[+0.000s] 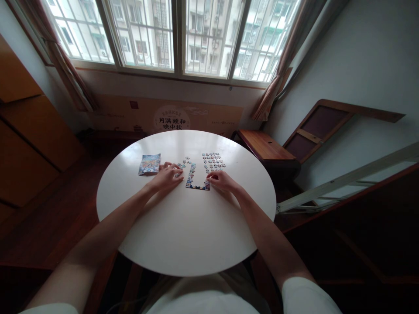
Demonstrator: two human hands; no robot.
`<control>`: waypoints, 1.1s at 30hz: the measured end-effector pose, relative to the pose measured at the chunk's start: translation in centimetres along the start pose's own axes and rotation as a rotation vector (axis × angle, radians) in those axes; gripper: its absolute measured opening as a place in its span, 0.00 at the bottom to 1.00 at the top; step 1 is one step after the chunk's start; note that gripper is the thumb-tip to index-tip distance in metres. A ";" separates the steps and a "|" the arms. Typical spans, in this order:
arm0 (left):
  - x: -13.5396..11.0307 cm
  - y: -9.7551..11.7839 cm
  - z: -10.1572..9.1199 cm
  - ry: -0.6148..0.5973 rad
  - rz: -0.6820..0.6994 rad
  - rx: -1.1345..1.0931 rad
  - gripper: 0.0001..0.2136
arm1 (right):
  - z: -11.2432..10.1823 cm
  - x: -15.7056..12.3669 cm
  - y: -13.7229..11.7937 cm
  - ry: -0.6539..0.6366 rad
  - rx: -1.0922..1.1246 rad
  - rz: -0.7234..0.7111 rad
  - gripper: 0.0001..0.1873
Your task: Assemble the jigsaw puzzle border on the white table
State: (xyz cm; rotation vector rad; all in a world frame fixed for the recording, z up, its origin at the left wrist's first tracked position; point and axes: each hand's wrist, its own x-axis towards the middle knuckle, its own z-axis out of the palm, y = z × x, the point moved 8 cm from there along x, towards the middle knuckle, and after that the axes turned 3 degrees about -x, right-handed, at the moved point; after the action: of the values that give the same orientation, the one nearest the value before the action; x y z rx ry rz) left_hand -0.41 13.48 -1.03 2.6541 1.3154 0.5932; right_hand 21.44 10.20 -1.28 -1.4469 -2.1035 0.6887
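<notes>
A partly joined jigsaw puzzle (190,176) lies on the white round table (196,231), forming a U of joined border pieces with a dark bottom edge. My right hand (221,179) is at the top of its right side, thumb and forefinger pinched on a puzzle piece that they mostly cover. To the left, my left hand (167,175) rests on the table with its fingers apart, beside a few loose puzzle pieces (187,161). Further loose pieces (214,159) lie in rows beyond my right hand. Just left of my left hand is a blue picture sheet or packet (149,165).
Barred windows (176,37) with curtains stand behind the table. A wooden bench (263,146) is at the back right, near a folded wooden frame (317,131) against the wall. Wooden cabinets (36,131) are on the left. A pale metal rail (347,179) slants on the right.
</notes>
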 end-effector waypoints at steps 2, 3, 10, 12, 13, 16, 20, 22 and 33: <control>0.0 -0.1 0.0 0.007 -0.005 0.008 0.14 | 0.0 0.0 0.0 -0.003 0.003 0.000 0.15; 0.0 -0.2 0.0 0.015 -0.010 0.013 0.14 | 0.0 0.0 0.0 -0.004 0.005 -0.002 0.15; -0.1 0.2 -0.2 0.015 0.003 -0.012 0.13 | 0.0 -0.1 -0.1 -0.003 0.012 -0.015 0.15; -0.1 0.4 -0.3 0.013 0.016 -0.025 0.12 | 0.0 -0.1 -0.1 -0.002 0.008 -0.017 0.15; 0.0 0.5 -0.3 0.011 0.027 -0.033 0.12 | 0.0 0.0 0.0 -0.002 0.007 -0.016 0.15; 0.0 0.8 -0.2 0.005 0.068 -0.053 0.12 | 0.0 0.0 0.1 0.003 0.009 -0.015 0.15; 0.0 1.1 -0.1 0.003 0.097 -0.063 0.11 | 0.0 -0.1 0.1 -0.003 0.011 -0.010 0.15; 0.0 1.3 -0.2 0.006 0.086 -0.046 0.12 | 0.0 -0.1 0.0 -0.010 0.011 -0.009 0.15; 0.5 1.1 -0.6 0.127 -0.079 0.045 0.12 | 0.1 0.0 -0.1 -0.008 0.002 -0.003 0.15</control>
State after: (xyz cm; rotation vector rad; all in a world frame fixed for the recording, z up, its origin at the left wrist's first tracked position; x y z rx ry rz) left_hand 0.47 13.17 0.03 2.6241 1.4762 0.7413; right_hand 21.29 10.19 -1.30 -1.4414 -2.1100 0.6960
